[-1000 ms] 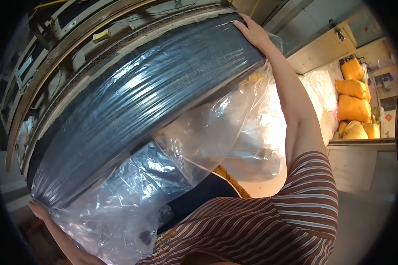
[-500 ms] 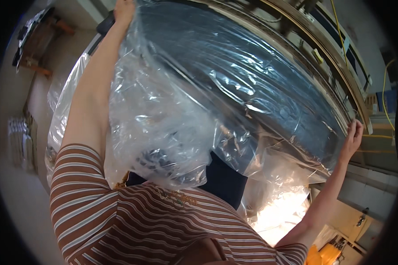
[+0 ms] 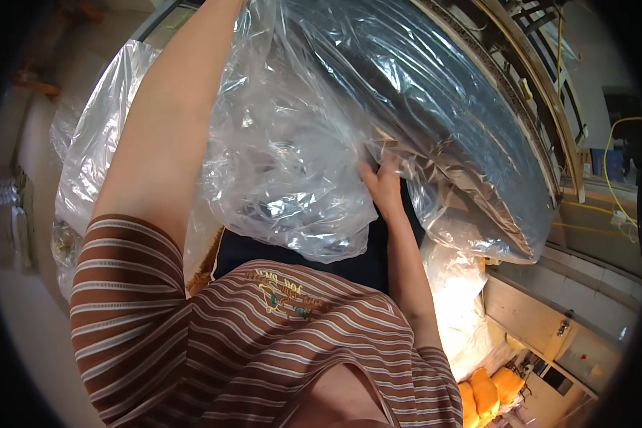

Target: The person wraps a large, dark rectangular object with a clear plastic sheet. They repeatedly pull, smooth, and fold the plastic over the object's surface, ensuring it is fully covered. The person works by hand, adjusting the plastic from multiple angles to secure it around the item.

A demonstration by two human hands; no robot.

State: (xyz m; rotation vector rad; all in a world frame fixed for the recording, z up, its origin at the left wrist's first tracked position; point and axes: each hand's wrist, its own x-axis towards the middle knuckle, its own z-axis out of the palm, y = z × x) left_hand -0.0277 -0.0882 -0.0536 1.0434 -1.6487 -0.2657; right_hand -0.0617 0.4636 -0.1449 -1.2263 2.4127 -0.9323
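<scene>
A large clear plastic sheet (image 3: 285, 164) hangs in loose, shiny folds in front of me. Farther off it stretches over a long, dark, flat surface (image 3: 442, 85). My left arm reaches up past the top edge of the picture, so the left hand is out of sight. In the middle, my right hand (image 3: 385, 191) touches the plastic where it bunches into brownish folds (image 3: 471, 185). Its thumb and fingers stand apart, with the fingertips partly against the film.
A wooden-edged frame (image 3: 542, 78) curves along the far right side. Yellow cords (image 3: 608, 153) hang on the right. Orange bundles (image 3: 483, 392) lie at the lower right, near brightly lit plastic (image 3: 458, 307). Blurred items (image 3: 11, 214) stand on the floor at left.
My right hand has come inward from the far right edge to the middle of the plastic. My left hand has gone out of the top. The plastic has shifted with my view.
</scene>
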